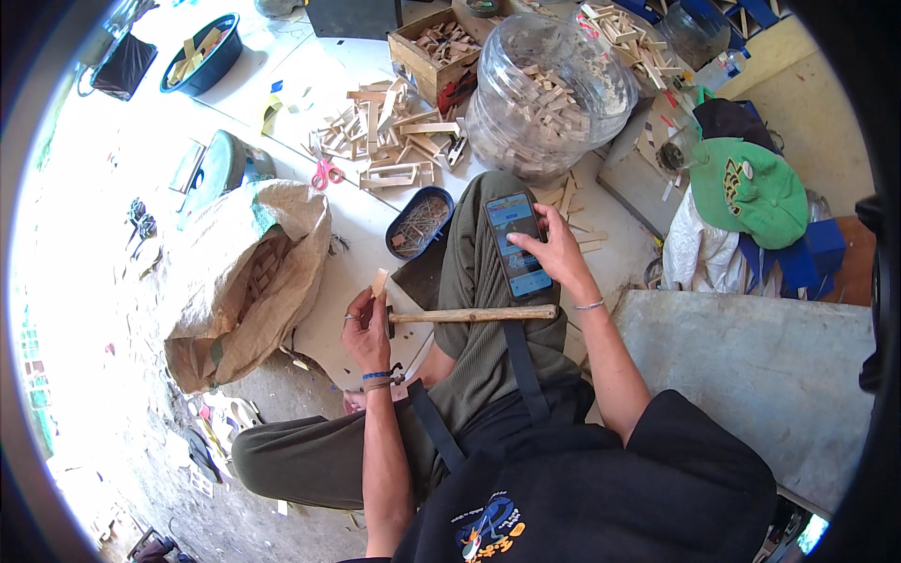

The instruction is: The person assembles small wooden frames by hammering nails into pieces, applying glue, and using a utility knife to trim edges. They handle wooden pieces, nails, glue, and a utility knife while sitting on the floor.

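Observation:
My left hand (365,328) pinches a small pale wooden piece (379,282) upright between thumb and fingers. Beside that hand is the dark head of a hammer, its wooden handle (474,315) lying across my lap to the right. My right hand (557,251) grips a smartphone (516,246) by its right edge, over my raised thigh. The phone's screen is lit, and my right thumb reaches across it. Just ahead of my left hand, a dark blue oval tub (419,223) holds many thin nails.
Wooden pieces (385,127) lie heaped ahead, near pink scissors (326,174). Behind them stand a wooden box (434,56) and a large clear plastic container (554,94) of wood pieces. An open woven sack (249,281) sits left; a green cap (751,192) lies right.

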{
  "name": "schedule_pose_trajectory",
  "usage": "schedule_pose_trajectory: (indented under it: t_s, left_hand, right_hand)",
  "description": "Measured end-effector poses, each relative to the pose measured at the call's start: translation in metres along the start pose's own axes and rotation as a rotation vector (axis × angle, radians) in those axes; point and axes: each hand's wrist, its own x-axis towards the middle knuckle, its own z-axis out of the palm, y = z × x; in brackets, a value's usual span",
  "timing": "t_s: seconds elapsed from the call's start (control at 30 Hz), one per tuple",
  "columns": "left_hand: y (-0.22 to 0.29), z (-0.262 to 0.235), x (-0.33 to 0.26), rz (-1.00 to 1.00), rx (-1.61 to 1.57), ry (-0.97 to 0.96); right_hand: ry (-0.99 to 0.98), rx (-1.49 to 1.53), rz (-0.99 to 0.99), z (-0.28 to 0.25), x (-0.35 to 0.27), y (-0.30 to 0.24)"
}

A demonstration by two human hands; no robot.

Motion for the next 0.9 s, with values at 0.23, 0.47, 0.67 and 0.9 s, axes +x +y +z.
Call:
schedule_pose_trajectory:
  t_s: [0.23, 0.47, 0.67, 0.9]
  left_hand:
    - [0.001, 0.0, 0.001, -0.01, 0.007, 0.001]
    - [0.007, 0.0, -0.001, -0.005, 0.021, 0.007]
    - [0.006, -0.002, 0.0, -0.002, 0.061, -0.004]
    - [0.007, 0.0, 0.001, -0.028, 0.021, -0.016]
  right_hand:
    - [-0.132, 0.039, -0.025, -0.013, 0.0, 0.009]
    - [-0.125, 0.056, -0.001, -0.012, 0.0, 0.001]
    - [-0.044, -0.011, -0.055, -0.002, -0.003, 0.003]
    - [0.001, -0.109, -0.036, 0.0, -0.015, -0.014]
